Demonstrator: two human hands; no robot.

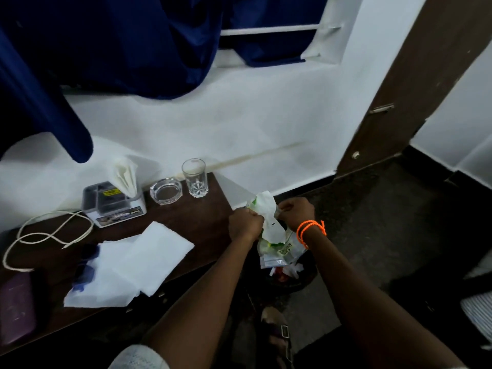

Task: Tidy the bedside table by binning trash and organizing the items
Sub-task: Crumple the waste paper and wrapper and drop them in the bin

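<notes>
Head view: both hands work just past the right edge of the dark wooden bedside table (202, 209), above a dark bin (292, 275) on the floor that already holds scraps of wrapper. The left hand (246, 222) is clenched around one side of a crumpled plastic wrapper (269, 230), white and clear with green print, and the right hand (296, 211) pinches its other side, so the wrapper hangs between the 2 fists with its lower end drooping toward the bin. An orange cord bracelet (310, 230) circles the right wrist.

On the table, a tissue holder (114, 206) stands near the back edge with a folded tissue sticking up from it. Just beside it to the right sits a clear glass ashtray (165, 191), then 1 empty drinking glass (195, 178), upright and close to the wall. A white cable (48, 235) lies looped at the left side. Several white tissues (133, 262) are spread flat across the middle front, partly covering something dark blue. A purple case (16, 307) lies at the table's left front corner.

A blue curtain (106, 49) hangs above the table, and a sandalled foot (277, 331) shows on the floor below the arms.
</notes>
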